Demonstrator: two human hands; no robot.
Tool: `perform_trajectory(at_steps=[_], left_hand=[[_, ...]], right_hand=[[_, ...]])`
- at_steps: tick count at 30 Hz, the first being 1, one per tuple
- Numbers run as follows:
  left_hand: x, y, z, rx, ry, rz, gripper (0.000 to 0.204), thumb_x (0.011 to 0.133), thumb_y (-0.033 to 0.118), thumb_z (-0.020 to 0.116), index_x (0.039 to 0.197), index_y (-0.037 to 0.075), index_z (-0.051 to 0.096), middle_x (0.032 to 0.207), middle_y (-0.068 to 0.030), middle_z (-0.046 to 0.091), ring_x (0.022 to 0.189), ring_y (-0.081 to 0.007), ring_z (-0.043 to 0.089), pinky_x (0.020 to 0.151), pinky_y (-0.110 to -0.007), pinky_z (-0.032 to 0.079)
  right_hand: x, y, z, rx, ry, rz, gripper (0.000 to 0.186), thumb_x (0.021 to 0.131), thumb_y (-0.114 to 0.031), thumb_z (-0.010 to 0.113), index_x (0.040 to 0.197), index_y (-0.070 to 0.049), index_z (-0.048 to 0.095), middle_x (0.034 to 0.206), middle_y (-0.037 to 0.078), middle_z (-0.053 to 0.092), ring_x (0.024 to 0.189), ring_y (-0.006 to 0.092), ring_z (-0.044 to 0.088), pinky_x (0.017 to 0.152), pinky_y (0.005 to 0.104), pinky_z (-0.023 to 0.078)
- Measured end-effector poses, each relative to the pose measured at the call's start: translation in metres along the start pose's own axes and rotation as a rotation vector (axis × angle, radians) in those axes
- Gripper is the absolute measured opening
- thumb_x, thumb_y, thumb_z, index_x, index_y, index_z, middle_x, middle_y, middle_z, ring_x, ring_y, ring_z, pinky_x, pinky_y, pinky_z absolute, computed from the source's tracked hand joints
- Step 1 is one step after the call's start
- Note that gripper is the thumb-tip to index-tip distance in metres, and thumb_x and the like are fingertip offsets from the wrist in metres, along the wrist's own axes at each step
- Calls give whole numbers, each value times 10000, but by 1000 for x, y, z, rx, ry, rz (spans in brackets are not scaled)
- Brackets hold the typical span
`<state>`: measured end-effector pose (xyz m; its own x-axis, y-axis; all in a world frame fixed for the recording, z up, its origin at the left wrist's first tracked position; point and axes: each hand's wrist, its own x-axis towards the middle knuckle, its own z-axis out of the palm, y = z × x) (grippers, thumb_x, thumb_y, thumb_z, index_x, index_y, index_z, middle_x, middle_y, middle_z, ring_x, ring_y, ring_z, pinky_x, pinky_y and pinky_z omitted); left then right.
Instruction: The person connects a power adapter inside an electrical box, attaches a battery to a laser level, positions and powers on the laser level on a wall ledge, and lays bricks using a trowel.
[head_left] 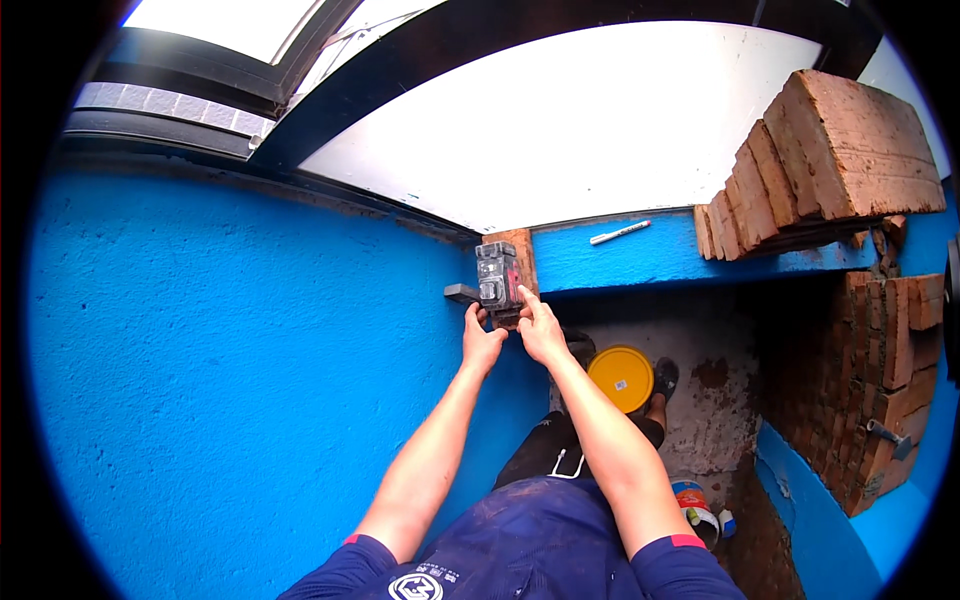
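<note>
A dusty grey-black device with a red side, which looks like a laser level (494, 276), rests on a brick (524, 245) in the corner by the blue wall. My left hand (483, 343) has its fingers curled at the device's lower left edge. On the other side, my right hand (541, 328) lays its index finger along the red side, with the thumb near the bottom. Both hands touch the device, though its underside is hidden. A small grey block (461, 293) sticks out just left of it, against the wall.
A white marker pen (620, 233) lies on the blue ledge (620, 265). Stacked bricks (800, 160) stand at the ledge's right end, above another brick pile (880, 380). Below are a yellow round lid (621, 379) by my feet and an open can (697, 508). A blue wall (260, 370) fills the left.
</note>
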<state>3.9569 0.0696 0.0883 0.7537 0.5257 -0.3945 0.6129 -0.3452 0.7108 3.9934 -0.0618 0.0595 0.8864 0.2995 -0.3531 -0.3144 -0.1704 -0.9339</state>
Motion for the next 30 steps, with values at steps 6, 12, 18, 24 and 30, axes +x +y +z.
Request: perform_trajectory(at_steps=[6, 12, 18, 24, 30], left_hand=[[-17, -15, -5, 19, -7, -64, 855, 661, 0, 651, 1424, 24, 266, 1393, -201, 430, 1288, -322, 421, 998, -377, 426], [-25, -32, -12, 38, -18, -102, 858, 663, -15, 649, 1431, 33, 270, 1406, -184, 420, 1301, -319, 405, 980, -385, 440], [-22, -33, -12, 16, -5, -93, 842, 672, 3, 649, 1424, 31, 270, 1395, -203, 427, 1289, -327, 418, 968, -376, 448], [-18, -20, 0, -39, -8, -101, 847, 679, 56, 698, 1417, 24, 284, 1357, -209, 458, 1254, -309, 449, 965, -376, 445], [12, -37, 7, 24, -29, 121, 759, 655, 271, 818, 1255, -7, 446, 1172, -170, 569, 1075, -278, 558, 919, -388, 442]], right_hand=[[11, -5, -2, -44, 29, -12, 609, 814, -51, 495, 1393, -228, 430, 982, 115, 556, 909, 266, 581, 838, 361, 481], [19, -8, 2, -145, -1, -44, 609, 826, -63, 493, 1405, -234, 415, 955, 109, 549, 884, 254, 574, 830, 349, 478], [6, 15, -3, -145, 88, -25, 556, 845, -85, 492, 1385, -212, 446, 932, 119, 558, 866, 260, 583, 814, 359, 479], [-60, 78, -56, -241, 108, 162, 476, 864, -130, 481, 1329, -229, 501, 975, 182, 581, 946, 358, 582, 867, 422, 463], [-159, 166, -133, -443, 261, 372, 469, 786, -90, 532, 1252, -127, 564, 1061, 254, 621, 954, 390, 613, 854, 431, 497]])
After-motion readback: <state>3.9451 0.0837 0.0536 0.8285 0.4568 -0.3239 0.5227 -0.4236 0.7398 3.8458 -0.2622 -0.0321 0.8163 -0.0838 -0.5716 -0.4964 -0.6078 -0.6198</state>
